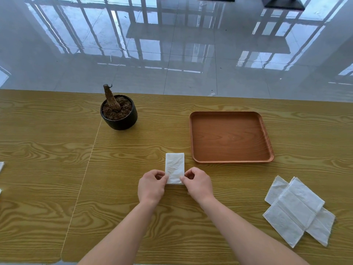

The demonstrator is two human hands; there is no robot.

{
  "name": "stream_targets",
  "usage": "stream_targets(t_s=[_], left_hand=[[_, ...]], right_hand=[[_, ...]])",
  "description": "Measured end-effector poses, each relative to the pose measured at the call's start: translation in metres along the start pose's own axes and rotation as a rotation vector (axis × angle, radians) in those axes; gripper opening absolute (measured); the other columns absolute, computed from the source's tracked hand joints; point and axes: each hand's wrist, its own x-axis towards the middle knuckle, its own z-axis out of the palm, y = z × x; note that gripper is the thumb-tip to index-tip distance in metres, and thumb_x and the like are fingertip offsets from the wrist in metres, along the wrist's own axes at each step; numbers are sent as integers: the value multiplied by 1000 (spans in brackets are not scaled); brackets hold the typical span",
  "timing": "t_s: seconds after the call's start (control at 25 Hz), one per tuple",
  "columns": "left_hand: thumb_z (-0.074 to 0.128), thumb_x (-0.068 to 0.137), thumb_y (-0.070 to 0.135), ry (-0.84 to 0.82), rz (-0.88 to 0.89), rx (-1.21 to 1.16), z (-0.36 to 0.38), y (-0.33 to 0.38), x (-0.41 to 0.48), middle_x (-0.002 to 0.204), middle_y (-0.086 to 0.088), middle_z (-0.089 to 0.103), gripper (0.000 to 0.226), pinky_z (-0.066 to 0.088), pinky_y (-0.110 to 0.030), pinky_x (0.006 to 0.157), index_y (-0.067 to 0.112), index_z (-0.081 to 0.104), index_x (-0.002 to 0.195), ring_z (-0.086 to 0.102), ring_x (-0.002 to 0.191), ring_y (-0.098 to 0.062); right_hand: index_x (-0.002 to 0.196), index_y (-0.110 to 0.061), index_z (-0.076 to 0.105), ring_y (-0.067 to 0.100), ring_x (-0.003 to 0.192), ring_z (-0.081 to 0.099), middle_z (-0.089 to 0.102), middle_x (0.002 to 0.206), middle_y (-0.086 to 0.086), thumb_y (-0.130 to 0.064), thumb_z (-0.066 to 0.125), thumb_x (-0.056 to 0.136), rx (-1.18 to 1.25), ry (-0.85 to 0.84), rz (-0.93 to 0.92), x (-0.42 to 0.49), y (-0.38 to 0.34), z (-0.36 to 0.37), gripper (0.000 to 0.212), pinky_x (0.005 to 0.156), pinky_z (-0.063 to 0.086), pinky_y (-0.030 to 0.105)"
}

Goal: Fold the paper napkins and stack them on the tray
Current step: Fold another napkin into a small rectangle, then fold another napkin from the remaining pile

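A white paper napkin [174, 166], folded into a narrow upright strip, lies flat on the wooden table [47, 146] in front of me. My left hand [151, 186] pinches its near left corner. My right hand [198, 183] pinches its near right corner. The brown rectangular tray [230, 136] sits just beyond and to the right of the napkin, with nothing on it. A loose pile of unfolded white napkins [298, 209] lies fanned out at the near right.
A black pot with a bare brown stump [118, 111] stands at the back left of the napkin. Bits of white paper [1, 166] show at the far left edge. The table's far edge meets a glossy tiled floor.
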Motion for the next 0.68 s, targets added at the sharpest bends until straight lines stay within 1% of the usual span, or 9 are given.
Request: stream_targets(t_s=[0.16, 0.28, 0.36, 0.4, 0.44, 0.56, 0.68], left_hand=[[76, 82, 33, 1, 5, 16, 0, -1, 1, 75, 12, 70, 6, 53, -27, 66, 30, 72, 85, 65, 71, -4], [75, 83, 34, 8, 17, 19, 0, 0, 1, 79, 10, 71, 11, 52, -27, 68, 27, 72, 91, 64, 73, -4], [73, 84, 32, 33, 56, 63, -2, 3, -1, 83, 9, 67, 19, 48, -28, 67, 24, 71, 101, 62, 75, -6], [71, 85, 30, 47, 93, 104, -3, 5, -3, 87, 8, 65, 23, 47, -28, 67, 23, 70, 106, 60, 76, -8], [69, 86, 29, 59, 138, 149, -3, 7, -5, 92, 6, 62, 25, 46, -29, 67, 22, 69, 110, 59, 78, -10], [65, 88, 28, 60, 307, 250, 1, 21, -18, 101, 6, 58, 28, 50, -32, 66, 24, 66, 116, 58, 84, -13], [64, 90, 27, 31, 450, 307, 12, 34, -30, 106, 6, 59, 28, 51, -33, 68, 23, 65, 117, 58, 90, -14]], right_hand=[[83, -26, 66, 10, 75, 65, 68, 77, -11, -39, 70, 82, -69, -13, -8, 1, -2, 0, 14, 73, 59, 39], [92, -22, 65, 17, 80, 69, 70, 85, -4, -34, 70, 84, 73, -21, 48, 0, -2, -4, 15, 71, 61, 43], [91, -21, 64, 18, 77, 70, 71, 87, 0, -30, 70, 85, 178, -24, 81, -2, 0, -10, 12, 64, 63, 41], [90, -21, 65, 19, 75, 70, 71, 88, 2, -29, 70, 85, 207, -22, 90, -4, 2, -14, 11, 62, 63, 40], [89, -21, 65, 20, 75, 70, 70, 88, 2, -28, 70, 85, 217, -19, 93, -5, 4, -19, 9, 62, 63, 40], [88, -21, 67, 23, 79, 70, 72, 87, 3, -27, 69, 86, 212, 6, 72, -9, 12, -39, 8, 74, 61, 46], [86, -18, 68, 17, 67, 68, 73, 84, 9, -22, 69, 87, 263, 54, 61, -16, 26, -66, 4, 66, 62, 47]])
